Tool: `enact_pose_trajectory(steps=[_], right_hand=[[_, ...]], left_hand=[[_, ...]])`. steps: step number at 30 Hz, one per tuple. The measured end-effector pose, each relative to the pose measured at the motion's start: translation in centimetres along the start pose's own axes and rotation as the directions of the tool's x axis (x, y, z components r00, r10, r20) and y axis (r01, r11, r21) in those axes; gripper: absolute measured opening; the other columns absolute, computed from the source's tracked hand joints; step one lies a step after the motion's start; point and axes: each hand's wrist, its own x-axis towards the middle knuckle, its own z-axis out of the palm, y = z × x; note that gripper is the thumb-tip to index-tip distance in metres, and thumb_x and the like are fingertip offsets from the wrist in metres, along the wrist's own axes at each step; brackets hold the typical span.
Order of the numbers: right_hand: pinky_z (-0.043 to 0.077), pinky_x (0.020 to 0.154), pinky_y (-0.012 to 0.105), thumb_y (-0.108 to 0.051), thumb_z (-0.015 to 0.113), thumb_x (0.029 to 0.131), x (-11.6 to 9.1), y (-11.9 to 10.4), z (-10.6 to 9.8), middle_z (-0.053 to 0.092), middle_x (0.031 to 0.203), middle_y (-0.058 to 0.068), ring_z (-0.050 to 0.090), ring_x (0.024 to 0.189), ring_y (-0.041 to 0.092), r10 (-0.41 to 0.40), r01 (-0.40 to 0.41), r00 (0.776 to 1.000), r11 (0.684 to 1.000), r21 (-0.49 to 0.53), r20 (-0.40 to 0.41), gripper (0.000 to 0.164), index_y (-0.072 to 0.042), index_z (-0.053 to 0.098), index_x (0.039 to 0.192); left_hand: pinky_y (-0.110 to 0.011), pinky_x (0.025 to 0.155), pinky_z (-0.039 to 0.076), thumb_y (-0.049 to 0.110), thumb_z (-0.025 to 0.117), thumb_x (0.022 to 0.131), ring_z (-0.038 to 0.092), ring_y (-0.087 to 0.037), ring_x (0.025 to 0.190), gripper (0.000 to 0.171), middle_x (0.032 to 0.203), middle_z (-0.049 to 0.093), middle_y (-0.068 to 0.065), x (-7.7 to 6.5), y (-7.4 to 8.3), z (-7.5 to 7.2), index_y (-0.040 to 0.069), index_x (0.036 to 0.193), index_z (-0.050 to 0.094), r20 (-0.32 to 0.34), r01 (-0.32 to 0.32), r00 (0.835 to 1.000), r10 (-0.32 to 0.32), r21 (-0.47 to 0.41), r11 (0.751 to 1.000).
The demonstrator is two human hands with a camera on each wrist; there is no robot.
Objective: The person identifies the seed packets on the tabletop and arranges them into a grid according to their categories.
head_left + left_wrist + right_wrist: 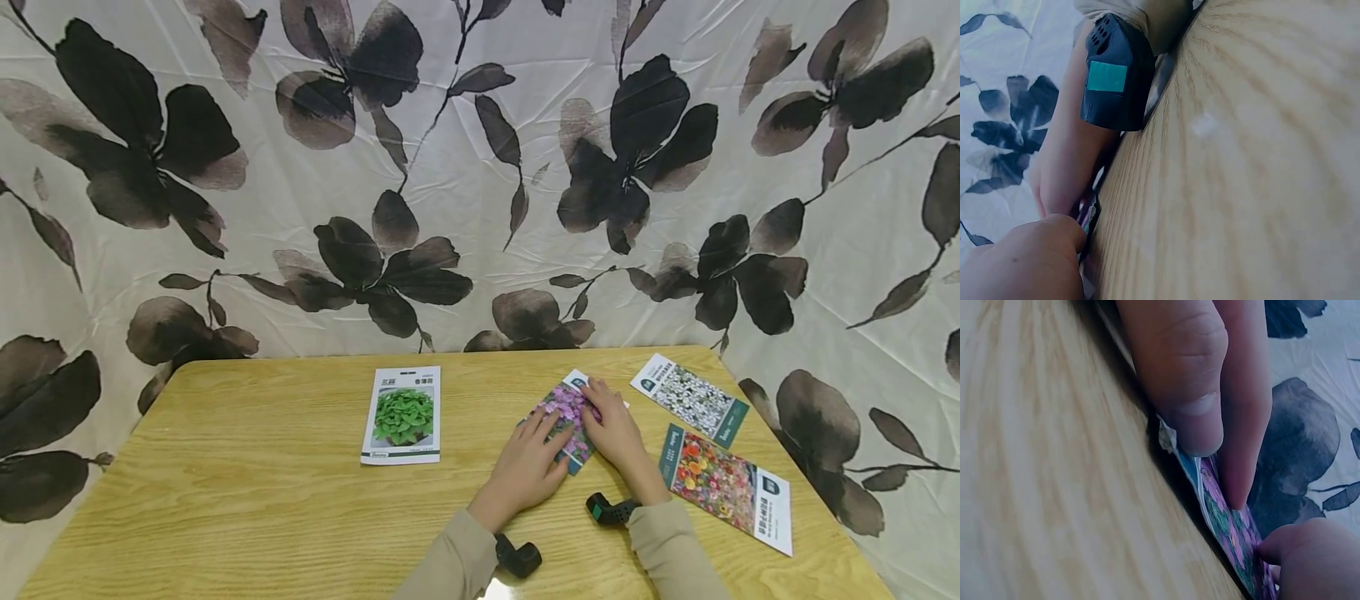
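Observation:
A seed packet with purple flowers (576,452) lies slanted on the table under both hands. My left hand (528,468) rests on its lower left part, fingers extended over the printed face. From the other side my right hand (615,427) lies on its upper right part, fingers reaching over the top. In the right wrist view, straight fingers (1194,375) press on the packet (1225,528) near one end, where its edge lifts slightly. The left wrist view shows mainly the back of my left hand, and the packet is mostly hidden there.
A green-leaf seed packet (403,417) lies to the left on the wooden table (247,483). Over on the right are a white-flower packet (693,400) and a mixed-flower packet (723,487), close together. A floral cloth (480,183) hangs behind the table.

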Motion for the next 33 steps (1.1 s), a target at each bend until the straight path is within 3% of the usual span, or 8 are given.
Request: enact_pose_trajectory(steps=[19, 33], right_hand=[[0.021, 0.113, 0.063, -0.009, 0.060, 0.095, -0.4, -0.9, 1.0, 0.045, 0.146, 0.028, 0.036, 0.139, 0.045, -0.071, 0.071, 0.997, 0.997, -0.005, -0.012, 0.043, 0.008, 0.056, 0.134], [0.019, 0.113, 0.063, -0.011, 0.058, 0.097, -0.5, -1.8, 1.7, 0.043, 0.148, 0.026, 0.034, 0.140, 0.044, -0.149, 0.149, 0.988, 0.989, -0.010, 0.043, 0.043, 0.006, 0.055, 0.137]], left_hand=[[-0.049, 0.111, 0.035, 0.035, 0.048, 0.102, 0.032, -0.037, 0.143, 0.044, 0.152, 0.043, -0.014, -1.7, 0.2, -0.5, 0.018, 0.142, 0.057, 0.012, 0.006, 1.000, -0.006, 0.026, 1.000], [-0.049, 0.115, 0.029, 0.038, 0.044, 0.104, 0.026, -0.038, 0.146, 0.047, 0.155, 0.037, -0.017, -3.2, 0.6, -0.5, 0.017, 0.145, 0.053, 0.038, 0.046, 0.998, -0.049, 0.074, 0.996]])
